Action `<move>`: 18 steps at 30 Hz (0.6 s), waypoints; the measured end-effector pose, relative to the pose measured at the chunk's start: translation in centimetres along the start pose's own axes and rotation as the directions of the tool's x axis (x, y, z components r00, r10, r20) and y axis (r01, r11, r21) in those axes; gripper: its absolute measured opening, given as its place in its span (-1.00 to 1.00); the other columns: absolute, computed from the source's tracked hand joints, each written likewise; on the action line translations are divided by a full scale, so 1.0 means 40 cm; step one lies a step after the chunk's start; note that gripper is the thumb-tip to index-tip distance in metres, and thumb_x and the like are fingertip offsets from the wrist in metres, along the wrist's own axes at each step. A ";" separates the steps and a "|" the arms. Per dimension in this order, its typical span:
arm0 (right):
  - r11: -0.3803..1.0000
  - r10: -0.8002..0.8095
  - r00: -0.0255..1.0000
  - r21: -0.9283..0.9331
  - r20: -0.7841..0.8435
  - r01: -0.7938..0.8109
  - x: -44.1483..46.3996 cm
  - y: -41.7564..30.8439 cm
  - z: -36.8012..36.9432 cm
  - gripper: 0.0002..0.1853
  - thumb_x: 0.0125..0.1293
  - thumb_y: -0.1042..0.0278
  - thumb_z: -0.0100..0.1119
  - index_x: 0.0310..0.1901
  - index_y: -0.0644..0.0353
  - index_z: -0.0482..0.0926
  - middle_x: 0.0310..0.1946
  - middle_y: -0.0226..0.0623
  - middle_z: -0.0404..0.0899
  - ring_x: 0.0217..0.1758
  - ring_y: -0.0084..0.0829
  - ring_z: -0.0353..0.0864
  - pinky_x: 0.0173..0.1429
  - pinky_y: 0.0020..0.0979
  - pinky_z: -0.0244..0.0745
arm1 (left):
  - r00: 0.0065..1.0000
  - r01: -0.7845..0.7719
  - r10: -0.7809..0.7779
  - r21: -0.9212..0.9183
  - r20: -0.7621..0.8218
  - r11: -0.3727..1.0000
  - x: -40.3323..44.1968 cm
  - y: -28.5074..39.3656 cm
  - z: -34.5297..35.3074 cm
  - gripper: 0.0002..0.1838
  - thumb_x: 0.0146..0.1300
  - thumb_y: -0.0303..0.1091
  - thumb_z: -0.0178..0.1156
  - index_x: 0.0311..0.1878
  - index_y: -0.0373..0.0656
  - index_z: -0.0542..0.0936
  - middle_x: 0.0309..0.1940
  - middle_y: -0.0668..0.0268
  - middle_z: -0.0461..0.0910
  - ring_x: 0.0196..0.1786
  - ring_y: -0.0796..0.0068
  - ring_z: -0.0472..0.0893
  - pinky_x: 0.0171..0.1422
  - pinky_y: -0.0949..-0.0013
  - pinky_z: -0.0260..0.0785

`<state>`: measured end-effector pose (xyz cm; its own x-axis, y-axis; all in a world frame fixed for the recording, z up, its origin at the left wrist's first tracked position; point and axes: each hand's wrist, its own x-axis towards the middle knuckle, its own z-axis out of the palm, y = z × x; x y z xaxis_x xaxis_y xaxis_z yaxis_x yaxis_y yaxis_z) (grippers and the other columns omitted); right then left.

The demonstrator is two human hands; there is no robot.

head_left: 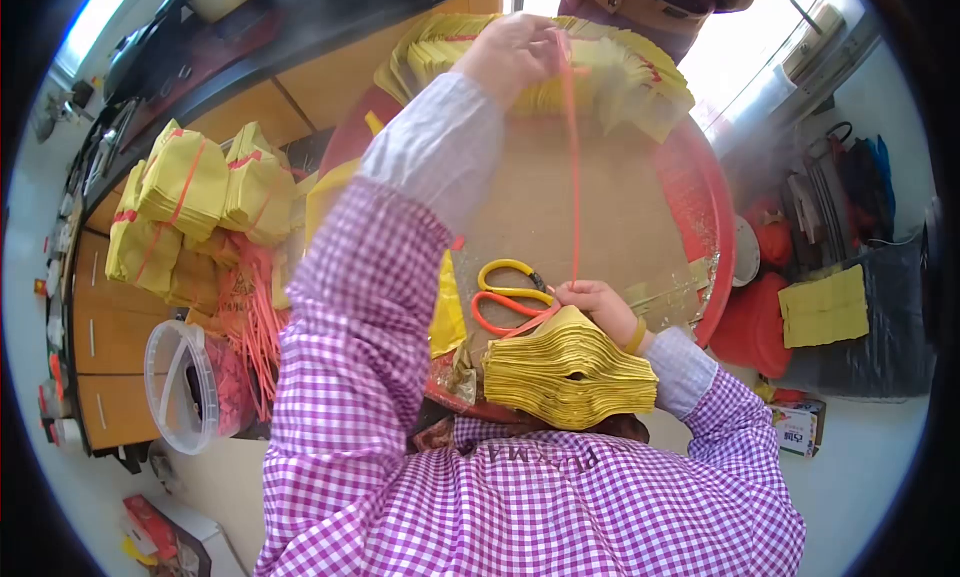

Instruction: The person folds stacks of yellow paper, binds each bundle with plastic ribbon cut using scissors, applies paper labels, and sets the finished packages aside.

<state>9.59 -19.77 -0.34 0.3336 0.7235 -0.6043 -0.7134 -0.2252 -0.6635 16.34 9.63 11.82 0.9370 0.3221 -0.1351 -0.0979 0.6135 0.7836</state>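
My left hand [515, 59] is raised over the far side of the round table, its fingers closed on the upper end of a pink plastic strip [574, 167]. The strip runs taut down to my right hand [600, 309], whose fingers pinch it at the top of a yellow paper bundle [570, 372]. This thick, fanned stack of folded sheets rests near my lap, narrow at its middle. Beside the right hand lie scissors [512, 269] with one yellow and one orange handle loop; their blades are hidden.
Cardboard [530, 197] covers the red round table [722, 227]. Stacked yellow paper [440, 57] lines its far edge. Tied yellow bundles [185, 187] and loose pink strips [255, 317] are at left, above a clear plastic bucket [165, 377]. A red stool [750, 322] stands right.
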 end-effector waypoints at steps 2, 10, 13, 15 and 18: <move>0.999 0.001 1.000 -0.036 -0.015 -0.001 0.007 0.000 -0.006 -0.86 0.38 0.38 0.13 -0.25 0.26 0.61 -0.45 -0.40 0.59 -0.51 -0.65 0.49 -0.45 -0.68 0.36 | 0.999 -0.032 0.029 -0.150 -0.022 0.988 0.036 0.008 0.048 -0.72 0.34 -0.44 -0.04 0.04 -0.36 0.25 -0.20 0.11 0.25 -0.33 0.35 0.37 -0.19 0.37 0.32; 1.000 0.017 1.000 -0.020 0.008 -0.017 0.012 0.006 -0.016 -0.84 0.40 0.37 0.10 -0.24 0.26 0.60 -0.45 -0.40 0.59 -0.50 -0.66 0.50 -0.44 -0.67 0.39 | 0.988 -0.138 0.046 0.725 0.146 0.675 -0.115 -0.175 -0.070 -0.64 0.28 -0.24 0.17 0.05 -0.25 0.43 -0.28 0.23 0.54 -0.21 0.45 0.58 -0.17 0.42 0.45; 0.995 -0.068 0.997 -0.066 0.040 0.071 0.021 0.034 -0.042 -0.84 0.40 0.36 0.09 -0.23 0.27 0.60 -0.45 -0.39 0.60 -0.50 -0.65 0.51 -0.43 -0.66 0.41 | 0.885 -0.099 -0.346 0.850 0.313 0.517 -0.303 -0.322 -0.116 -0.70 0.26 -0.30 0.20 0.00 -0.27 0.58 -0.23 0.33 0.63 -0.29 0.55 0.57 -0.20 0.51 0.44; 0.993 -0.090 0.995 -0.069 0.043 0.093 0.025 0.032 -0.050 -0.83 0.41 0.36 0.09 -0.22 0.27 0.59 -0.45 -0.38 0.60 -0.49 -0.65 0.52 -0.43 -0.66 0.41 | 0.881 0.143 -0.433 0.763 0.193 0.630 -0.385 -0.382 -0.114 -0.90 0.27 -0.43 0.15 -0.24 -0.25 0.60 -0.48 0.35 0.57 -0.47 0.62 0.48 -0.36 0.58 0.38; 0.987 -0.142 0.988 -0.074 0.061 0.146 0.030 0.042 -0.048 -0.83 0.41 0.34 0.09 -0.22 0.27 0.58 -0.43 -0.37 0.62 -0.46 -0.65 0.54 -0.42 -0.66 0.42 | 0.943 0.112 -0.296 0.693 0.151 0.712 -0.415 -0.402 -0.120 -0.94 0.26 -0.50 0.12 -0.34 -0.25 0.54 -0.53 0.37 0.54 -0.50 0.64 0.47 -0.40 0.56 0.34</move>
<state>9.95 -20.54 -3.02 0.3931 0.7865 -0.4762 -0.6095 -0.1649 -0.7755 0.75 -2.11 -1.46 0.9634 0.0128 -0.2676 0.2679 -0.0262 0.9631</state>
